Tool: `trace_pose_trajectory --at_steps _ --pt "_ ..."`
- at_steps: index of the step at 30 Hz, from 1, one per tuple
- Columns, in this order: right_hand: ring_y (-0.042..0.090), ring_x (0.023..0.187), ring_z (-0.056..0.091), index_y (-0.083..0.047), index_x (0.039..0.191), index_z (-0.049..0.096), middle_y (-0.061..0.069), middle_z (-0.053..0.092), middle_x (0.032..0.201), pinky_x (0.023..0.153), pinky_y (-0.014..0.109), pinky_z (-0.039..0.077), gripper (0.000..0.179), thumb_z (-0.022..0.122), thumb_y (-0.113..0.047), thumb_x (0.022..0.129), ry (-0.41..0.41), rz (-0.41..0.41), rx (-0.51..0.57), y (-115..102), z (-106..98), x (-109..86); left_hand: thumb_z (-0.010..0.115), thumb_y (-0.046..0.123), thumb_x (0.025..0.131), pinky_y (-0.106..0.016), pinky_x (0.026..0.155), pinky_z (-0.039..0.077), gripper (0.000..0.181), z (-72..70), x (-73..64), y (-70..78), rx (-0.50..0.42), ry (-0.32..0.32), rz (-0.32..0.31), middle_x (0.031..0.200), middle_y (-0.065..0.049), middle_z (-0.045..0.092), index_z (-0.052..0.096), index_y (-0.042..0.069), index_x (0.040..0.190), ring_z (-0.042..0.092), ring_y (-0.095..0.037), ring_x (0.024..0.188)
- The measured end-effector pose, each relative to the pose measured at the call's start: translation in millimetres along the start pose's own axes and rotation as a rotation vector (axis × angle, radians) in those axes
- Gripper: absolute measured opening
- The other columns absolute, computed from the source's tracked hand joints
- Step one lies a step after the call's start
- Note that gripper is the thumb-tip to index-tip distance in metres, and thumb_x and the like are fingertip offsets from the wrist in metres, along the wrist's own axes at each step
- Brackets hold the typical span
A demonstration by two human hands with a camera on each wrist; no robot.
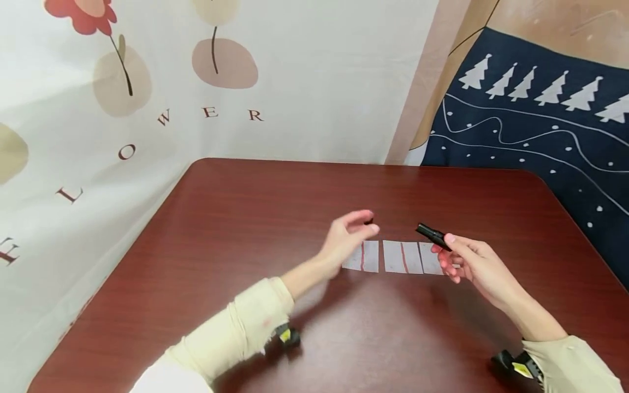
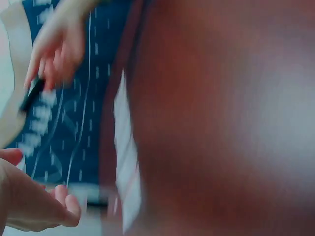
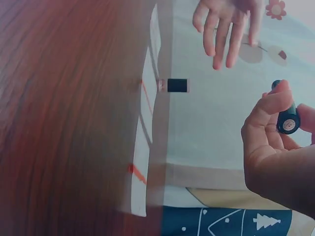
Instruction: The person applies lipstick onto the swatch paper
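Observation:
A slim black lipstick tube (image 1: 432, 236) is gripped in my right hand (image 1: 474, 265), between thumb and fingers, above the right end of a row of white papers (image 1: 392, 256). Its round end label (image 3: 289, 125) shows in the right wrist view. My left hand (image 1: 344, 237) hovers over the papers' left end, its fingers loosely extended and holding nothing. Red streaks cross the papers. Behind them stands a short black piece with a pinkish base (image 3: 177, 85). In the head view, the left hand mostly hides it.
The reddish-brown tabletop (image 1: 245, 218) spreads around the papers. A pale cloth with flowers and letters (image 1: 314, 82) hangs behind and to the left. At the right is a dark blue cloth with white trees (image 1: 521, 125). Both sleeves carry black wrist devices (image 1: 518, 364).

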State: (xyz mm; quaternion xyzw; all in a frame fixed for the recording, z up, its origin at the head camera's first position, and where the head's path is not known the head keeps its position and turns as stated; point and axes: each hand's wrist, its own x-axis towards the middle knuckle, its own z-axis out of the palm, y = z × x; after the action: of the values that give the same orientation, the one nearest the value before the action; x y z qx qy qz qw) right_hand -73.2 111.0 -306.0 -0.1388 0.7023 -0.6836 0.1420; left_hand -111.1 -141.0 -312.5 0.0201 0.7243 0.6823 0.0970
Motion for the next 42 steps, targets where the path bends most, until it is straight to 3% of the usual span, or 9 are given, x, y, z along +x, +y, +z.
trace_pose_trajectory --at_steps 3,6,10,15,20,25,31,38,42 --pt "0.012 0.061 0.052 -0.005 0.098 0.062 0.004 0.057 0.075 0.051 0.022 0.044 0.024 0.043 -0.020 0.100 0.008 0.027 -0.013 -1 -2 0.5 0.069 0.016 0.082 -0.035 0.087 0.044 0.048 -20.1 28.7 0.1 0.283 0.025 0.035 0.126 -0.005 0.057 0.056 0.009 0.127 0.055 -0.022 0.110" --pt "0.014 0.064 0.053 -0.005 0.098 0.060 0.005 0.059 0.078 0.052 0.023 0.047 0.019 0.047 -0.018 0.098 0.027 0.047 -0.029 0 -2 -4.4 0.071 0.019 0.081 -0.035 0.090 0.042 0.056 -23.3 51.3 -6.7 0.560 -0.023 0.055 0.131 -0.009 0.053 0.051 0.006 0.132 0.052 -0.025 0.114" --pt "0.015 0.064 0.053 -0.002 0.100 0.059 0.011 0.058 0.079 0.051 0.025 0.047 0.019 0.047 -0.016 0.098 0.046 0.057 -0.055 8 -5 -19.7 0.074 0.023 0.079 -0.035 0.094 0.039 0.063 -12.4 63.0 -24.1 0.738 -0.096 0.029 0.130 -0.010 0.053 0.049 0.005 0.133 0.050 -0.024 0.116" --pt "0.016 0.062 0.053 0.000 0.102 0.058 0.014 0.057 0.079 0.050 0.027 0.046 0.019 0.046 -0.014 0.099 0.061 0.045 -0.037 22 -10 -34.2 0.077 0.024 0.076 -0.034 0.087 0.042 0.045 -2.0 66.7 -40.5 0.785 -0.052 0.001 0.112 -0.003 0.063 0.064 0.011 0.118 0.055 -0.020 0.107" --pt "0.015 0.063 0.053 -0.004 0.101 0.059 0.012 0.058 0.079 0.050 0.027 0.046 0.017 0.046 -0.014 0.099 0.069 0.053 -0.025 22 -9 -36.6 0.076 0.024 0.077 -0.030 0.077 0.044 0.030 -3.5 68.3 -44.9 0.765 -0.021 -0.003 0.095 0.003 0.067 0.071 0.014 0.105 0.058 -0.017 0.095" --pt "0.015 0.064 0.053 0.000 0.104 0.057 0.012 0.058 0.080 0.051 0.026 0.047 0.019 0.049 -0.016 0.097 0.082 0.079 -0.072 11 -3 -29.0 0.070 0.017 0.081 -0.024 0.069 0.043 0.020 -13.9 63.1 -35.0 0.777 -0.169 0.157 0.078 0.003 0.065 0.070 0.011 0.101 0.058 -0.011 0.078" --pt "0.020 0.064 0.054 0.001 0.106 0.056 0.016 0.057 0.080 0.052 0.028 0.048 0.022 0.052 -0.018 0.096 0.051 0.080 -0.160 -1 0 -19.6 0.068 0.015 0.083 -0.019 0.066 0.042 0.023 -21.8 40.1 -5.3 0.807 -0.378 0.338 0.076 0.005 0.064 0.067 0.008 0.105 0.054 -0.004 0.069" --pt "0.027 0.062 0.054 -0.001 0.115 0.053 0.018 0.057 0.077 0.051 0.032 0.048 0.029 0.057 -0.020 0.093 0.057 0.081 -0.255 -14 6 -11.1 0.076 0.020 0.077 -0.019 0.065 0.045 0.030 -30.1 12.0 12.3 0.830 -0.404 0.456 0.073 0.006 0.061 0.052 0.009 0.091 0.056 -0.003 0.065" --pt "0.027 0.061 0.054 -0.004 0.116 0.054 0.015 0.059 0.078 0.052 0.035 0.049 0.029 0.059 -0.021 0.093 0.074 0.067 -0.297 -16 8 -6.6 0.075 0.022 0.078 -0.019 0.062 0.043 0.022 -27.8 2.0 18.7 0.896 -0.430 0.535 0.070 0.011 0.058 0.058 0.013 0.087 0.053 -0.001 0.064"
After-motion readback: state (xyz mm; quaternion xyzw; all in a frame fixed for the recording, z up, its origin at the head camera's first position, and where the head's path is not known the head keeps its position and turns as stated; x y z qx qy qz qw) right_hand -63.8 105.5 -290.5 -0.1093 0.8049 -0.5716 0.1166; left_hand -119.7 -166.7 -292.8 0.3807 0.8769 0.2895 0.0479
